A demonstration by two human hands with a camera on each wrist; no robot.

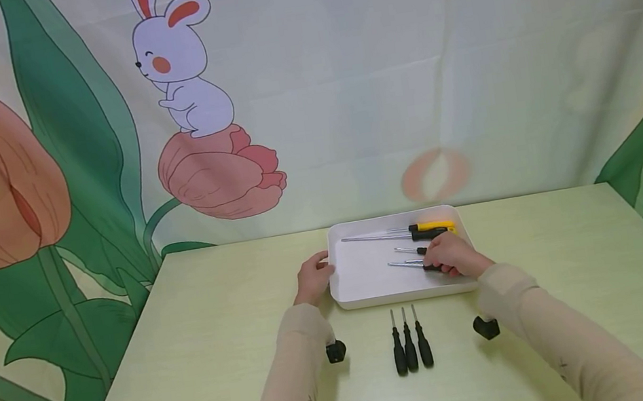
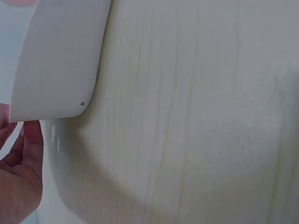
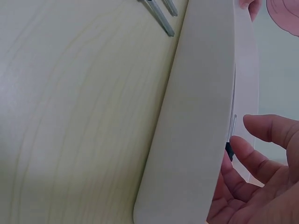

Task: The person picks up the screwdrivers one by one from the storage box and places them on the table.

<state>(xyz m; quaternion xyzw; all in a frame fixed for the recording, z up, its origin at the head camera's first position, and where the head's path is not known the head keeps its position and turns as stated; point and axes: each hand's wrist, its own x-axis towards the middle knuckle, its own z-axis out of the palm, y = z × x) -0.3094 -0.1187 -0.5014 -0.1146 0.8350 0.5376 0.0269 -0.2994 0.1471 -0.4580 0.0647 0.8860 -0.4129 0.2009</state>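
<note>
A white tray (image 1: 393, 296) sits near the table's back edge with several screwdrivers inside. My left hand (image 1: 312, 278) holds the tray's left rim, and in the left wrist view its fingers (image 2: 32, 140) meet the tray's corner. Inside the tray on the right, my right hand (image 1: 451, 255) reaches over the handles of the nearer screwdrivers. Its fingers (image 3: 254, 161) are parted in the right wrist view, two tips apart, one close to a black handle (image 3: 229, 150). The tray's wall hides the lower fingers. A yellow-handled screwdriver (image 1: 436, 225) and a long black-handled one (image 1: 422, 236) lie farther back.
Three black screwdrivers (image 1: 410, 345) lie side by side on the pale wooden table (image 1: 213, 353) in front of the tray, shafts toward it. A black wrist device (image 1: 336, 351) is at the left sleeve, another (image 1: 486, 327) at the right. A printed curtain (image 1: 337, 89) hangs behind.
</note>
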